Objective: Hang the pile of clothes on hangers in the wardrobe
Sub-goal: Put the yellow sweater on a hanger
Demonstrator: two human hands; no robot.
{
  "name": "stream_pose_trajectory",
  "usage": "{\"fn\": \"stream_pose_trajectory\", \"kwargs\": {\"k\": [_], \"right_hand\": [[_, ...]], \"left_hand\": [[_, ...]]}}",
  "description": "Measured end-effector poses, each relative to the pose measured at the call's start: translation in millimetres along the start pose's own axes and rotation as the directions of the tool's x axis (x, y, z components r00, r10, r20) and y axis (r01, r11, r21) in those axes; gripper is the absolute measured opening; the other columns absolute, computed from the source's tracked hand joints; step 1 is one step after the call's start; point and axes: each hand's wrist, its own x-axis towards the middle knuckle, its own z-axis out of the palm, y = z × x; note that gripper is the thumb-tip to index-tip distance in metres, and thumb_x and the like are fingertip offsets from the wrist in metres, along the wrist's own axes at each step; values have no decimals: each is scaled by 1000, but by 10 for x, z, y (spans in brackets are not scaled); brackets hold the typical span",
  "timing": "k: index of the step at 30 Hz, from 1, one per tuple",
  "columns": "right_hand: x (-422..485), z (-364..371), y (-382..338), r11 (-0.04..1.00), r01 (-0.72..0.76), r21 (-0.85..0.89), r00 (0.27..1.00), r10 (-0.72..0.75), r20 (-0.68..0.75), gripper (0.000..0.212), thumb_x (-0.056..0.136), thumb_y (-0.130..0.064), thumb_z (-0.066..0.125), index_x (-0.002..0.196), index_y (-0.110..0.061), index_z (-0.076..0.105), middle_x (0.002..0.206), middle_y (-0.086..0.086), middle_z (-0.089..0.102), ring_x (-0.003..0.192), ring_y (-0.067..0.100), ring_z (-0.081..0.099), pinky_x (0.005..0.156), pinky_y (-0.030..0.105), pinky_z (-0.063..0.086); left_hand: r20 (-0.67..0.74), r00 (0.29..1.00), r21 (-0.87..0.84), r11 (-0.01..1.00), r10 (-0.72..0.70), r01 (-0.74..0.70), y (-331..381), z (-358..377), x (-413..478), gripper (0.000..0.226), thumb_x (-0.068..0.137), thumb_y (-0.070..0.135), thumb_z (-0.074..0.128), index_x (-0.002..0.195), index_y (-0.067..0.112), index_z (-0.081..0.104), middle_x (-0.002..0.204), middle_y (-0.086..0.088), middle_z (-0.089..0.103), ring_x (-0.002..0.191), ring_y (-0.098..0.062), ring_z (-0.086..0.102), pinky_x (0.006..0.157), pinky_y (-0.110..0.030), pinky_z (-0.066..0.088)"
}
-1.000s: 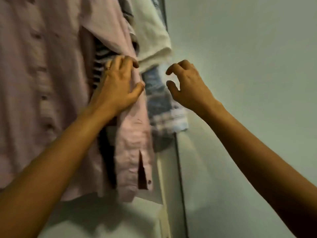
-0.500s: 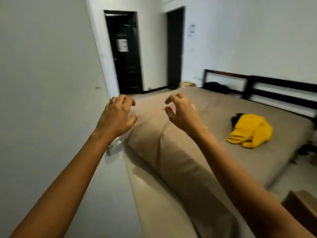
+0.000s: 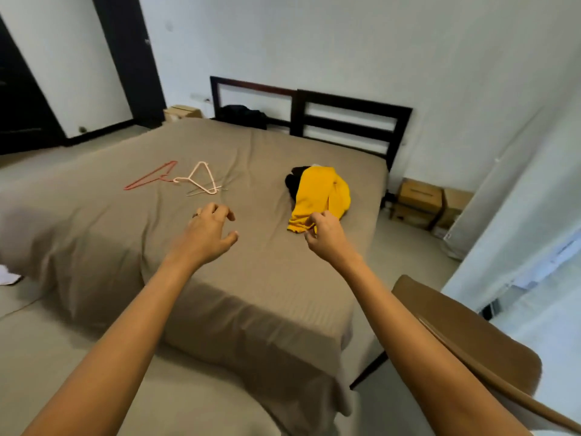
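A small pile of clothes lies on the brown bed [image 3: 103,221]: a yellow garment [image 3: 320,193] on top of a black one [image 3: 294,180]. Left of the pile lie a red hanger [image 3: 151,176], a pale pink hanger [image 3: 201,177] and a thin grey one [image 3: 204,191]. My left hand [image 3: 207,234] hovers over the bed's middle with loosely curled fingers that hold nothing. My right hand [image 3: 323,236] hovers just in front of the yellow garment's near hem, also loosely curled and empty. The wardrobe is out of view.
A brown chair [image 3: 471,341] stands at the lower right beside the bed's corner. Cardboard boxes [image 3: 421,196] sit on the floor right of the dark headboard [image 3: 345,118]. A black bundle [image 3: 242,116] lies at the bed's head. Dark doors [image 3: 19,99] are at the left.
My view has swung from the clothes hanging in the wardrobe round to the bed. Both hands left the hanging shirts and now reach out over the bed, the right one close to the yellow garment.
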Motion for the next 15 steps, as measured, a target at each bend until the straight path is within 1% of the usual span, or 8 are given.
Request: {"fn": "stream_pose_trajectory", "kwargs": {"k": [3,6,8,10,13,15], "right_hand": [[447,185,258,991,-130,-30,991,131,40,24,87,-12,56,106,2,58,108,22,53,102,36,50,85,38,37],[870,337,536,975,-221,-36,973,223,59,25,87,-9,54,110,1,56,112,21,52,106,35,48,87,35,36],[1146,454,756,956,-289,-47,954,291,74,25,88,-8,53,111,0,55,113,19,51,107,34,48,88,36,37],[1448,604,978,939,-340,-49,936,343,85,25,88,-10,52,111,-1,55,114,18,50,106,34,49,88,36,39],[1940,826,1278,922,-386,-36,914,388,121,25,88,-11,52,111,-1,56,114,19,52,107,34,51,89,36,41],[2288,953,1452,906,-422,-30,896,421,143,27,89,-14,55,113,-2,55,117,19,52,108,33,51,89,35,41]], "left_hand": [[89,995,-30,999,33,-30,-204,233,668,35,87,31,61,117,14,53,121,-9,48,114,-28,45,93,-36,37],[167,981,-69,994,94,-84,-348,523,1355,33,88,32,59,116,16,52,121,-6,48,113,-25,46,93,-34,37],[229,964,-95,989,135,-116,-382,764,1795,31,88,31,59,115,17,51,120,-5,49,111,-22,47,92,-32,37],[283,944,-108,983,171,-146,-389,1031,2219,31,88,30,59,114,16,52,118,-6,49,110,-23,48,91,-33,38],[331,930,-158,981,162,-115,-419,1418,2740,30,88,28,60,113,14,53,116,-7,50,108,-26,50,90,-34,39],[360,919,-191,977,158,-93,-435,1637,3041,29,88,26,60,112,12,54,114,-5,52,103,-23,51,84,-29,39]]}}
